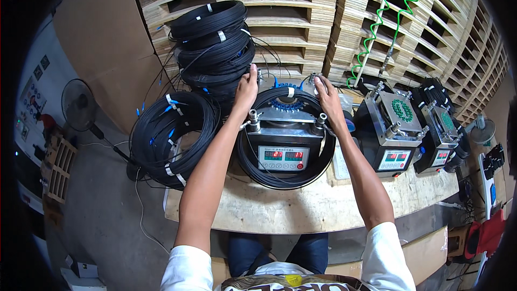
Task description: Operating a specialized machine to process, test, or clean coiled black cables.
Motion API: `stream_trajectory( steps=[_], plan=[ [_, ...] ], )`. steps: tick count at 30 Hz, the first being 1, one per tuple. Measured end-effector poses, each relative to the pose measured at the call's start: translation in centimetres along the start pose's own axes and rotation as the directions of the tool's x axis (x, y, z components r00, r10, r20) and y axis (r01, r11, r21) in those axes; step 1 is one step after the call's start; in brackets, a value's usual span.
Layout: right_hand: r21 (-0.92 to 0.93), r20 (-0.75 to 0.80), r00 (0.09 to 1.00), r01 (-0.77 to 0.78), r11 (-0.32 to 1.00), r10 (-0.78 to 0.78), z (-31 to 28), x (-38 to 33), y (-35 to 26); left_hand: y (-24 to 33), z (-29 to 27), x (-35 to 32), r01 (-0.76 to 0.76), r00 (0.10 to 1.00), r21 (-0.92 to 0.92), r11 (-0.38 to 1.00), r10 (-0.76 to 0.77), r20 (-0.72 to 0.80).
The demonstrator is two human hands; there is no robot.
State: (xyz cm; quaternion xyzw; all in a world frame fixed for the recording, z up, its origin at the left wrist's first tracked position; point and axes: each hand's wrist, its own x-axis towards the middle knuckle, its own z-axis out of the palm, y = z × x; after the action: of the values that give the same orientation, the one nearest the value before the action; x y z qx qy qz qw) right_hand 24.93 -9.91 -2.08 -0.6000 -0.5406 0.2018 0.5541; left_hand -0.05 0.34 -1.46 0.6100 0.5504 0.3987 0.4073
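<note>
Wooden pallets [323, 0] rise behind a plywood workbench [258, 215], where a person in white sleeves reaches forward with both arms over a boxy testing machine. A tall stack of black cable coils [215, 48] stands at the far left, with more looped cable [145, 134] nearer at the bench's left edge. At center sits the machine [291, 140], ringed by a black cable coil [285, 182] that passes below its lit panel [283, 158]; two similar units [396, 129] stand to the right. The left hand [246, 90] is at the machine's far left corner post, the right hand [329, 98] at the far right post, each with fingers close together; whether either is clamped on its post cannot be told from this view. Small blue connectors [288, 105] line the machine's top.
</note>
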Motion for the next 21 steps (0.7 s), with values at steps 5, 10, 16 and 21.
stream_trajectory(
  steps=[5,10,16,21],
  plan=[
    [-0.048,-0.004,1.000,0.002,0.999,-0.002,-0.1,0.3,0.3,-0.4,0.7,0.0,-0.024,0.997,-0.067,0.998,0.019,-0.075],
    [-0.039,0.007,0.999,-0.054,0.998,0.054,0.2,0.1,-0.2,-0.8,0.5,0.3,-0.013,0.997,-0.090,0.996,0.007,-0.072],
    [-0.077,-0.020,0.999,-0.030,0.997,0.028,0.3,0.2,0.0,-0.3,0.0,0.2,0.036,0.999,-0.012,0.999,-0.036,0.021],
    [-0.087,-0.030,0.999,0.010,0.996,-0.013,0.1,0.4,0.7,0.3,0.0,-0.4,0.040,0.998,-0.012,0.999,-0.039,0.046]
  ],
)
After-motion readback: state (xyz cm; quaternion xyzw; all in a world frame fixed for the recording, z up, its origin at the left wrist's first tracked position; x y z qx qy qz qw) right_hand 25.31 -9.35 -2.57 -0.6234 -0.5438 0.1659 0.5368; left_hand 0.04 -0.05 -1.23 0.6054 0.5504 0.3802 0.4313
